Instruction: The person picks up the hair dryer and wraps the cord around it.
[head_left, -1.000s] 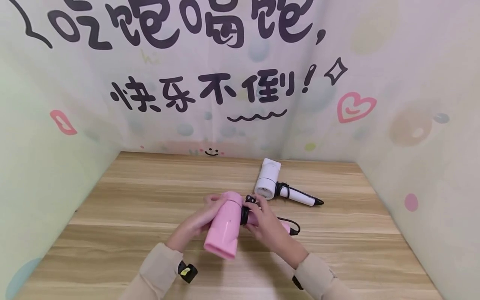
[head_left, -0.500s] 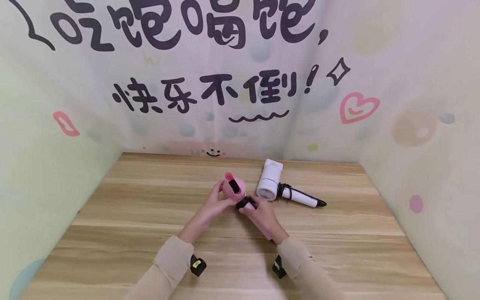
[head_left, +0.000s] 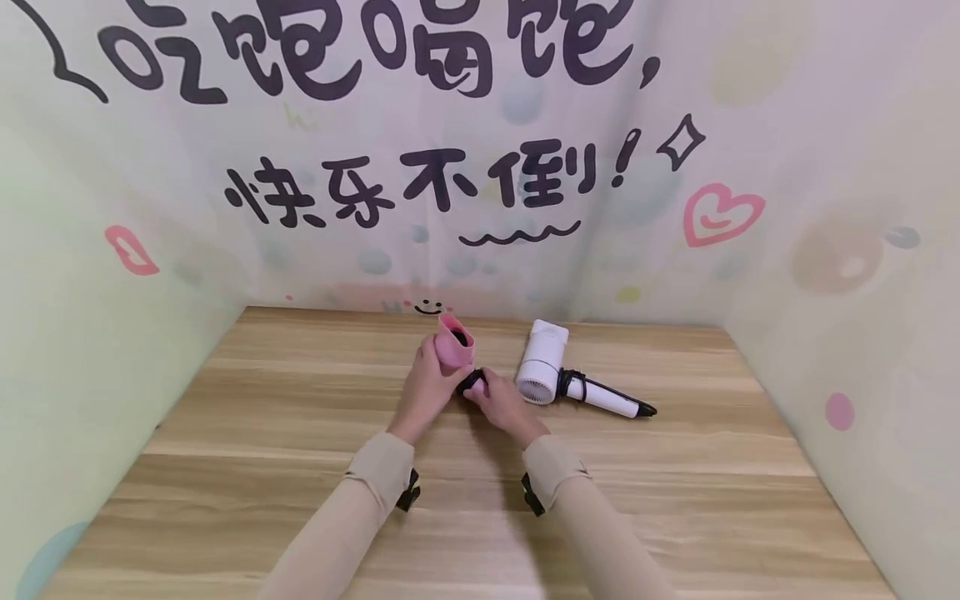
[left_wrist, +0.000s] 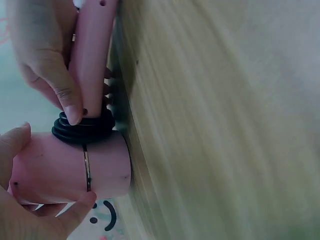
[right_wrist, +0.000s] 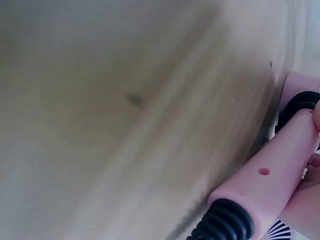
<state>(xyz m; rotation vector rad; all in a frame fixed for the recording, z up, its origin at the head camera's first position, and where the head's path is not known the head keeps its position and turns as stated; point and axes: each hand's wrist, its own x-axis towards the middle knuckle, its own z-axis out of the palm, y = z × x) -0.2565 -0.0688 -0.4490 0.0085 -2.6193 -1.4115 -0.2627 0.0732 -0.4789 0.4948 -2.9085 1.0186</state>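
Both hands hold a pink hair dryer [head_left: 453,350] near the back of the table, its nozzle opening facing up. My left hand [head_left: 425,387] grips the barrel; the left wrist view has its fingers and thumb around the pink body [left_wrist: 50,162]. My right hand [head_left: 506,407] grips the handle [right_wrist: 270,167] beside the barrel. Black cord [left_wrist: 85,127] is wound in loops where handle meets barrel. The barrel's lower end stands at the tabletop; whether it touches cannot be told. A white hair dryer [head_left: 542,362] lies just right of my right hand, its handle wrapped with black cord.
The wooden table [head_left: 300,517] spreads out on both sides of the arms. A printed curtain [head_left: 360,275] rises right behind its back edge. Pale walls [head_left: 847,333] close in the left and right sides.
The pink hair dryer has been turned from lying nozzle-forward toward me to nozzle-up, and carried away toward the table's back. Both hands moved with it. The white hair dryer stays put.
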